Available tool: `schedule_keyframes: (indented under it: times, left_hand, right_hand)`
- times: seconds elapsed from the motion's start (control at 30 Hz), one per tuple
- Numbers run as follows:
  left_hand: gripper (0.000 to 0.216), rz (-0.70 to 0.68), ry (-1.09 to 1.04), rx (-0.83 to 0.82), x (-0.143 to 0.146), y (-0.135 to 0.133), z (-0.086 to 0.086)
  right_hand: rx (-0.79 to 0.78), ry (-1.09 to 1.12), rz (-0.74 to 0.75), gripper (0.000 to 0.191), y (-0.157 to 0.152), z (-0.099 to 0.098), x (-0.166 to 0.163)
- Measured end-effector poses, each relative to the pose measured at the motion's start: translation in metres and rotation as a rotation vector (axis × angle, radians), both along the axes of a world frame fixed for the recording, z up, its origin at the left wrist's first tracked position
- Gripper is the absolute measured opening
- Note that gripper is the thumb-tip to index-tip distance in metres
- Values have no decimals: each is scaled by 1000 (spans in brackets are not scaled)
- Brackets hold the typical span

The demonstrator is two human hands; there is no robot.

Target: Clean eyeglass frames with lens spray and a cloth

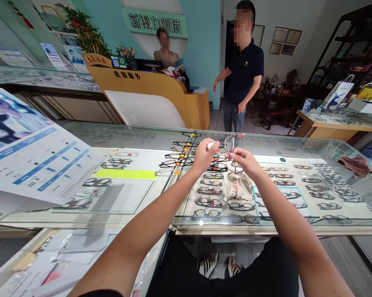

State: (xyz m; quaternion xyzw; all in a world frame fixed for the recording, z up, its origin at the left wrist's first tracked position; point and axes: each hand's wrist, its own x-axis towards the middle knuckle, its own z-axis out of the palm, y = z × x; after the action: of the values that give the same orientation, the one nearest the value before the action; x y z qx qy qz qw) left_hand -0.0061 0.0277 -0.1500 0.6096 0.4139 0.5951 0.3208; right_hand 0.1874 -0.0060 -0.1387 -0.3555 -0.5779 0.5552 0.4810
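My left hand point(204, 156) is closed around a small white object point(209, 145). Most of that object is hidden by the fingers, so its kind cannot be made out. My right hand point(245, 160) pinches a pair of clear-rimmed eyeglasses point(229, 143) and holds them up above the glass counter. The two hands are close together, with the eyeglasses between them. Below my right hand lies a crumpled beige cloth point(237, 186) with red print. Left of my left hand, a column of dark-framed eyeglasses point(177, 156) with orange tags lies on the counter top.
The glass display counter point(186, 225) contains several rows of eyeglasses. A brown cloth point(355, 166) lies at its right end. A large printed card stand point(40, 165) is at left, above an open drawer point(28, 258). Two people are beyond, one standing, one behind a wooden reception desk point(149, 88).
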Motion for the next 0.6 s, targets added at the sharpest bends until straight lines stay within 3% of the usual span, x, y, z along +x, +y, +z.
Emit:
schedule_keyframes:
  times: [0.2, 0.43, 0.53, 0.6]
  left_hand:
    - [35, -16, 94, 51, 4, -5, 0]
    - [60, -181, -480, -337, 2, 5, 10]
    - [63, -187, -409, -283, 3, 3, 7]
    - [62, -181, -185, -157, 6, -3, 3]
  right_hand:
    - [-2, 14, 61, 55, -5, -1, -7]
    - [-63, 211, -13, 53, 4, 2, 3]
    - [-79, 296, -47, 52, 6, 3, 6]
    - [-78, 289, -51, 52, 5, 2, 4]
